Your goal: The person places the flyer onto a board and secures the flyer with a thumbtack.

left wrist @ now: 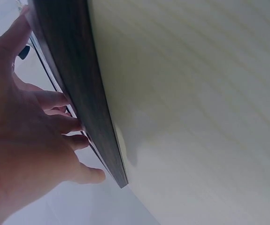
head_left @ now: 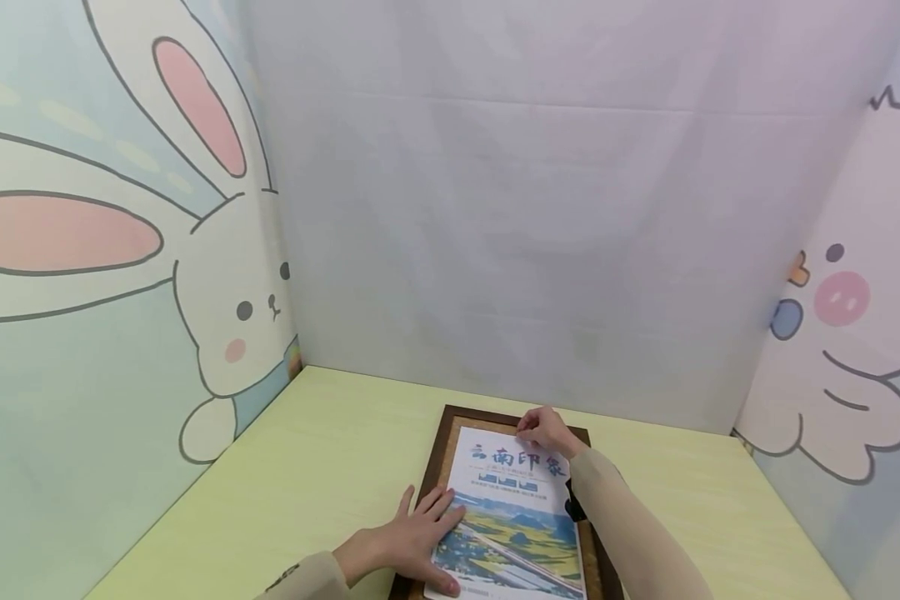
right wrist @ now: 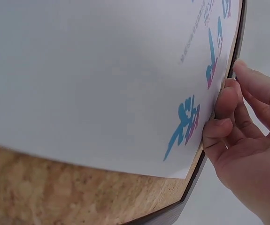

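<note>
A dark wooden picture frame [head_left: 438,467] is lying flat near the tabletop's [head_left: 307,467] front edge. The left hand [head_left: 412,542] is pressing flat-fingered on the poster [head_left: 510,517] inside, while the right hand [head_left: 547,431] is pinching the poster's top edge.

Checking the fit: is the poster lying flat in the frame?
Mostly flat: the poster lies spread inside the frame, corkboard showing beyond its edge.

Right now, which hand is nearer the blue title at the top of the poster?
Right. The right hand touches the poster at its top edge, just above the title. The left hand lies flat on the poster's lower left, over the landscape picture.
</note>
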{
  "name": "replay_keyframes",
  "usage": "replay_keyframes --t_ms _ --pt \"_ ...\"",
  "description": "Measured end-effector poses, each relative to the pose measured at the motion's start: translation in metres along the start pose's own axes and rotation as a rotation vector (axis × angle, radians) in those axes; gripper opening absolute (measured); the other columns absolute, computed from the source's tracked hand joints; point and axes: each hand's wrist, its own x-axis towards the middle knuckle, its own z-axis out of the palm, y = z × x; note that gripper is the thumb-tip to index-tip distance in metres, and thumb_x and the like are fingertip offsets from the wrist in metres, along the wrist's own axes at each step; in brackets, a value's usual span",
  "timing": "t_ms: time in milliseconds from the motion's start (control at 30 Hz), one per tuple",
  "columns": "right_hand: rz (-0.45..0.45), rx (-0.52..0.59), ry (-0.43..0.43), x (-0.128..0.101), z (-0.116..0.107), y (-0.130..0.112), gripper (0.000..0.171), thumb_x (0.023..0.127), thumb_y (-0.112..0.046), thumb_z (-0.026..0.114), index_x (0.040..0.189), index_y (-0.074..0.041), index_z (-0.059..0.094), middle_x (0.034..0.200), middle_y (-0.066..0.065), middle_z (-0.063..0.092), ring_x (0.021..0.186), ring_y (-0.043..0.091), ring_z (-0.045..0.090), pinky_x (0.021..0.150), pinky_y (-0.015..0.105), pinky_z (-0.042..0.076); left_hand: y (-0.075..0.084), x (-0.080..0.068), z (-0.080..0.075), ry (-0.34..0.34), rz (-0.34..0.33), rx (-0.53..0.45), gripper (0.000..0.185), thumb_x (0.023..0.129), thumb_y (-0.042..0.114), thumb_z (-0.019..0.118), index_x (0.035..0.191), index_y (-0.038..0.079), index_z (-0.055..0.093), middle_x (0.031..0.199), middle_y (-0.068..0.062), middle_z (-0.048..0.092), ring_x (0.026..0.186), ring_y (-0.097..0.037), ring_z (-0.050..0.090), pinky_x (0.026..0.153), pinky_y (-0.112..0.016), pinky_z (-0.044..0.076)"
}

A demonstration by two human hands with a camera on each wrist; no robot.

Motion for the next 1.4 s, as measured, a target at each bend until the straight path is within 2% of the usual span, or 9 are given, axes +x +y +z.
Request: replay_keyframes --t_ms 400,733,1100,1400 --pt "-0.055 -0.054 -0.031 0.0037 0.0033 0.0022 0.003 0.084 -0.007 0.073 0.085 -0.005 0.07 0.075 0.004 0.062 0.067 0.016 0.052 0.06 0.024 0.041 -0.0015 0.0025 0.0027 -0.009 -0.015 0.012 0.091 0.082 0.063 0.064 0.154 0.025 0.025 0.163 -0.008 0.015 0.151 -0.031 0.01 0.109 -0.071 0.01" --pt "-0.053 -0.07 -0.052 0.0066 0.0059 -0.0017 0.004 0.083 -0.005 0.073 0.084 -0.006 0.07 0.079 0.004 0.063 0.071 0.016 0.054 0.064 0.025 0.043 -0.0019 0.0022 0.0026 -0.011 -0.015 0.004 0.091 0.082 0.062 0.064 0.154 0.025 0.024 0.163 -0.009 0.015 0.151 -0.031 0.01 0.109 -0.071 0.01" --pt "-0.014 -0.061 -0.04 0.0057 0.0038 -0.0044 0.004 0.082 -0.006 0.074 0.084 -0.005 0.072 0.079 0.005 0.065 0.07 0.017 0.054 0.061 0.024 0.043 -0.0021 0.0025 0.0014 -0.011 -0.006 -0.011 0.09 0.083 0.06 0.064 0.155 0.025 0.023 0.163 -0.009 0.013 0.152 -0.031 0.008 0.109 -0.071 0.01" --pt "0.054 -0.009 -0.037 0.0082 0.0044 -0.0018 0.005 0.081 -0.007 0.076 0.084 -0.005 0.074 0.079 0.005 0.066 0.068 0.017 0.056 0.058 0.023 0.044 0.0004 0.0042 0.0032 -0.012 -0.038 0.005 0.091 0.081 0.063 0.065 0.154 0.026 0.025 0.163 -0.006 0.015 0.152 -0.028 0.009 0.11 -0.069 0.01"
